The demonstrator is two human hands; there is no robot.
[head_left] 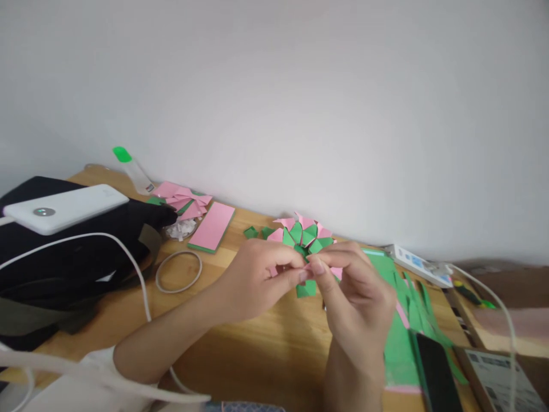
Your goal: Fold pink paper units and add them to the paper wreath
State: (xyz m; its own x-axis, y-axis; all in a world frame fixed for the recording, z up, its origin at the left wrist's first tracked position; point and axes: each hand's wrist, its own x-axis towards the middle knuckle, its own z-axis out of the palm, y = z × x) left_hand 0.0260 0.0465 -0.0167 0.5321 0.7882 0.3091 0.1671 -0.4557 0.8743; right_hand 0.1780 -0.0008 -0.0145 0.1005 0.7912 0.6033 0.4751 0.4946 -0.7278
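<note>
My left hand (pixel 257 280) and my right hand (pixel 362 292) meet above the wooden table, thumbs and forefingers pinched together. Between the fingertips shows a small bit of pink paper (pixel 308 266), mostly hidden by the fingers. Just behind stands a folded paper flower (pixel 300 233) with green inner petals and pink outer points, partly covered by both hands. A green folded part (pixel 306 289) shows below my fingertips; whether it belongs to the flower I cannot tell. Small green folded pieces (pixel 251 232) lie left of the flower.
Left are a stack of pink and green paper (pixel 212 226), pink folded pieces (pixel 184 197), a glue bottle (pixel 134 170), a ring (pixel 179 272), and a white power bank (pixel 66 207) on black cloth (pixel 103 243). Right are green sheets (pixel 398 355), a phone (pixel 437 372) and a power strip (pixel 420 266).
</note>
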